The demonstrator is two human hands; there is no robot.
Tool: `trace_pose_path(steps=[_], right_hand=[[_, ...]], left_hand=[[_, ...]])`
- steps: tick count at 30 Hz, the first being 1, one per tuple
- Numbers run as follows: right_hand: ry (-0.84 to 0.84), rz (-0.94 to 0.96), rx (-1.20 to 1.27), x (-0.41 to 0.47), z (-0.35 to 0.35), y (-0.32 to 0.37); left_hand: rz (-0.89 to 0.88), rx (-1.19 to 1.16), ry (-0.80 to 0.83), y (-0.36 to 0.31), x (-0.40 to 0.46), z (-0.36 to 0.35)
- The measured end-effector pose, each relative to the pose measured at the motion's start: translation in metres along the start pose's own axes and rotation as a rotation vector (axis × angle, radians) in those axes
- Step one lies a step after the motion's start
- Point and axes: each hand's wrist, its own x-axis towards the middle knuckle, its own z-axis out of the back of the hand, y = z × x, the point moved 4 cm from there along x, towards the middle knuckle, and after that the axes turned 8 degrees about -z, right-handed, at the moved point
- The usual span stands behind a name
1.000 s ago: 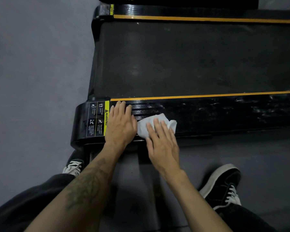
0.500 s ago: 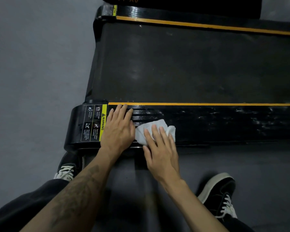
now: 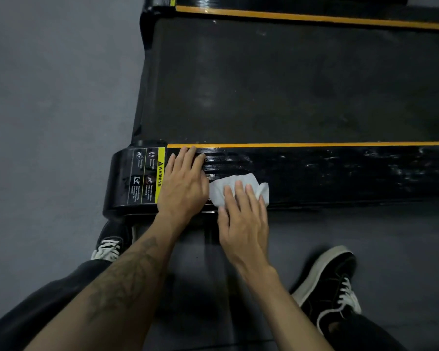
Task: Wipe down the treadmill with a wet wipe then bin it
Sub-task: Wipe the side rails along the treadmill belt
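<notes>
Head view: you are crouched at the near side of the treadmill (image 3: 302, 79), and both of your hands are down on its near side rail (image 3: 340, 173), the glossy black strip that runs below the orange stripe (image 3: 314, 144).

Your right hand (image 3: 243, 219) lies flat on the wet wipe (image 3: 238, 184), fingers straight and together, pressing the bunched white sheet against the rail rather than pinching it. That flat press looks chosen to spread force over the wipe so it drags across the ribbed surface. The wipe sits on the rail's front half, near its outer edge, with crumpled corners sticking out past your fingertips.

Your left hand (image 3: 184, 183) is also released and flat, palm down on the rail just beside the wipe and next to the yellow warning label (image 3: 150, 176) at the end cap. It holds nothing; my guess is that it props your weight while you lean in.

The rail to the right shows pale smears and streaks, so I judge most of that length is yet to be cleaned. The wide belt shows dull patches too.

Your shoes (image 3: 332, 287) stand on the grey floor (image 3: 48, 97), one either side of your arms, close to the machine. No bin appears here, so the throwing-away step is not yet in reach.
</notes>
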Motion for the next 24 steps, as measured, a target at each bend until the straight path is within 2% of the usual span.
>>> trace_pose_path(steps=[6,14,21,24], right_hand=[[0.026,0.117,-0.046,0.013,-0.003,-0.001],[-0.024,-0.029,-0.066,0.007,-0.006,-0.002],[0.043,0.107,-0.103,0.019,-0.010,-0.001],[0.007,0.060,-0.094,0.021,-0.006,-0.013]], left_hand=[[0.002,0.007,-0.001,-0.001,0.000,0.000],[0.006,0.003,-0.013,-0.001,0.000,0.000],[0.000,0.012,0.003,-0.001,0.000,-0.001],[0.001,0.005,-0.006,-0.003,0.001,0.000]])
